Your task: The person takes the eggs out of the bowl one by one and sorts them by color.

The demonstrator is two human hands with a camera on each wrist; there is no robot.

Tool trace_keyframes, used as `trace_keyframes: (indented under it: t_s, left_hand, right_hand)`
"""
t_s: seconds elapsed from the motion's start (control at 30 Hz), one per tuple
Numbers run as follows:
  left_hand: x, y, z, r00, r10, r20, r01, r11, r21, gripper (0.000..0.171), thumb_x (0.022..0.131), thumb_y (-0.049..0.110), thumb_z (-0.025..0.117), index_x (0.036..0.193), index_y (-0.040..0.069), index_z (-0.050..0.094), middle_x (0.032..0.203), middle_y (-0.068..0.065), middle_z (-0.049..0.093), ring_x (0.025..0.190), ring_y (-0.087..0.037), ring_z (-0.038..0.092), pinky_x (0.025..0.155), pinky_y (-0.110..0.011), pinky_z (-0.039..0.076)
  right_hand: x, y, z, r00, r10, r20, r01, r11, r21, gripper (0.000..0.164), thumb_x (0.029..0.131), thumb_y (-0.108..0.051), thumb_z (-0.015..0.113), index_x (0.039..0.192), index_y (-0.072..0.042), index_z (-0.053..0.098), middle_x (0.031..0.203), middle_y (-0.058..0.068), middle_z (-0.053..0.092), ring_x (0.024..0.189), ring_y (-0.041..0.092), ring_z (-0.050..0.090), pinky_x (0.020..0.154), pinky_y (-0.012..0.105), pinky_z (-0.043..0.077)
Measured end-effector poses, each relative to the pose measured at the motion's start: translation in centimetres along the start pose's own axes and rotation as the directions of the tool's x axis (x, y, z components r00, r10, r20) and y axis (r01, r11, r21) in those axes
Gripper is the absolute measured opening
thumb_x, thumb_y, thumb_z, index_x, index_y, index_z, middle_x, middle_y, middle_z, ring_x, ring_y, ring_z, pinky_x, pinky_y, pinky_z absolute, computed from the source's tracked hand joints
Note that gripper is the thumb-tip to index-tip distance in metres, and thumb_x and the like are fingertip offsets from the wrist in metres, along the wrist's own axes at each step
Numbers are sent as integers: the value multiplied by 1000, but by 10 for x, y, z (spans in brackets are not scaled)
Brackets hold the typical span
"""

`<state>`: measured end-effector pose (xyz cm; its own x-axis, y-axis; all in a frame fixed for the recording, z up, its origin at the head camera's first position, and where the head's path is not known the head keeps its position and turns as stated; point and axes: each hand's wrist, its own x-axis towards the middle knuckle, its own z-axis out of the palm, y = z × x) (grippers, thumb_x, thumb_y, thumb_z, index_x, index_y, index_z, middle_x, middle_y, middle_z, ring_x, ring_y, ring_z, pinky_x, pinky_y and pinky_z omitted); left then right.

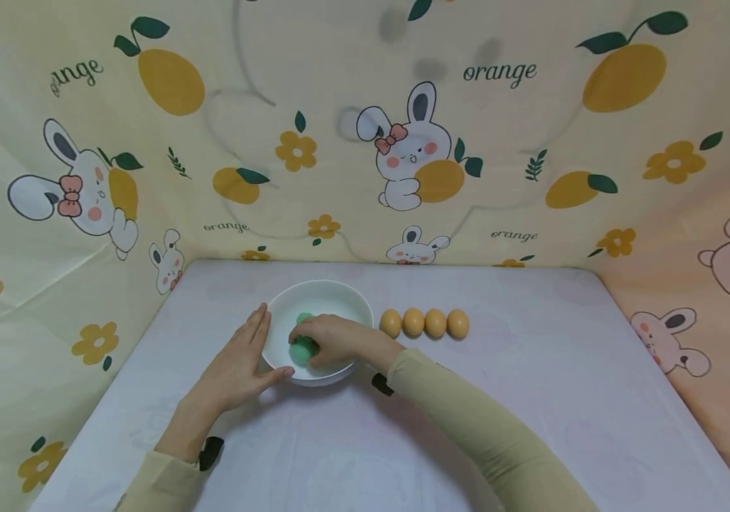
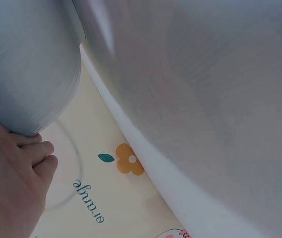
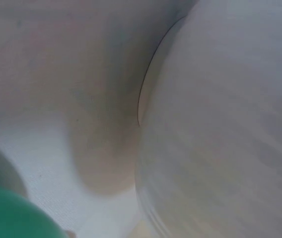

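Observation:
A white bowl [image 1: 339, 299] stands on the table with green eggs in it. My right hand [image 1: 333, 338] reaches inside over the near rim, its fingers and thumb around a green egg [image 1: 301, 352]. Behind those fingers a second green egg [image 1: 304, 317] partly shows. In the right wrist view smooth green [image 3: 17, 215] fills the lower left corner. My left hand [image 1: 240, 363] rests against the bowl's left side, fingers extended along the outer wall and thumb at the near rim. The left wrist view has this hand [image 2: 14, 173] touching the bowl's pale outside [image 2: 29, 64].
Several brown eggs [image 1: 424, 323] stand in a row to the right of the bowl. The white tabletop [image 1: 531, 377] meets a patterned cloth backdrop [image 1: 352, 235] at the back and both sides. Dark bands [image 1: 211, 453] sit at my wrists.

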<state>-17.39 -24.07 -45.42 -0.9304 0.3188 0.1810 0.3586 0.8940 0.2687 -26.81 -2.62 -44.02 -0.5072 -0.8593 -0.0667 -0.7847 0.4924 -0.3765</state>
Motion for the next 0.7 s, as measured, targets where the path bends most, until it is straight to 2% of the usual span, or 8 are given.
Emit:
trace_keyframes:
  t_s: [0.27, 0.5, 0.7]
  left_hand:
    - [-1, 1, -1, 1000, 6, -5, -6, 1000, 2, 109, 81, 73, 50, 151, 1, 9, 159, -11, 2, 145, -30, 11, 113, -50, 25]
    - [-1, 2, -3, 1000, 15, -16, -15, 1000, -5, 107, 82, 70, 53, 151, 0, 10, 159, -12, 2, 145, -29, 10, 112, -51, 25]
    - [-1, 1, -2, 1000, 6, -8, -6, 1000, -3, 108, 82, 70, 52, 151, 0, 9, 159, -12, 3, 145, -30, 11, 112, -51, 26]
  right_hand:
    - [-4, -5, -5, 999, -43, -16, 43, 999, -14, 50, 79, -26, 77, 125, -22, 58, 116, -11, 60, 100, 1, 53, 91, 19, 44]
    - [-11, -10, -10, 995, -72, -66, 73, 997, 23, 49, 78, -23, 78, 123, -18, 60, 115, -7, 61, 99, 2, 55, 87, 16, 46]
    - [-16, -10, -12, 990, -89, -113, 93, 995, 24, 49, 78, -27, 78, 122, -19, 59, 117, -7, 60, 98, 2, 54, 87, 15, 45]
